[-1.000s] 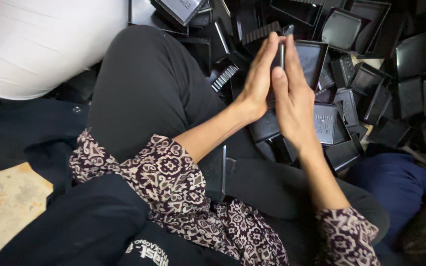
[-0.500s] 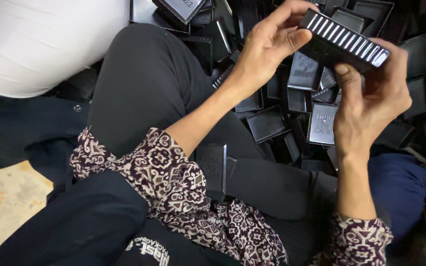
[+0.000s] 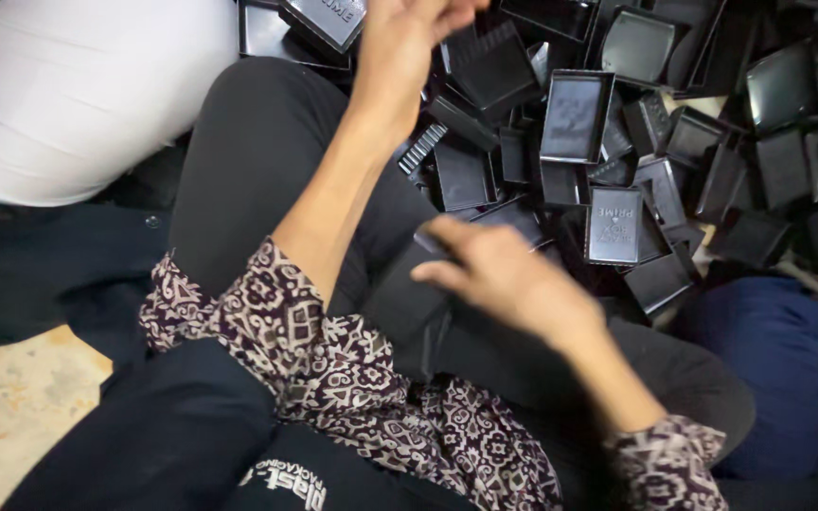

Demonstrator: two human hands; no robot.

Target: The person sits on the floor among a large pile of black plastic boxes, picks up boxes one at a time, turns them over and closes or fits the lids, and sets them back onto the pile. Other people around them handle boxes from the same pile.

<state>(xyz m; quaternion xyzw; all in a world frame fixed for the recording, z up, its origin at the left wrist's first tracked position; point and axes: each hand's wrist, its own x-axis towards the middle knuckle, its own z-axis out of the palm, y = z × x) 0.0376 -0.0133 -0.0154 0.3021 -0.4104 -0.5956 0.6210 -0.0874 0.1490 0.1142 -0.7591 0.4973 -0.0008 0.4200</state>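
Both hands have parted since half a second ago, when they held a black ribbed tray between them above the pile. Left hand is now raised to the top edge of view, over the heap of black plastic trays; its fingers are cut off by the frame — whether that grip holds anything cannot be told. Right hand has dropped to the lap, fingers loosely curled, thumb and forefinger resting on a dark flat piece lying on the black trouser leg — blurred, grip not clearly closed.
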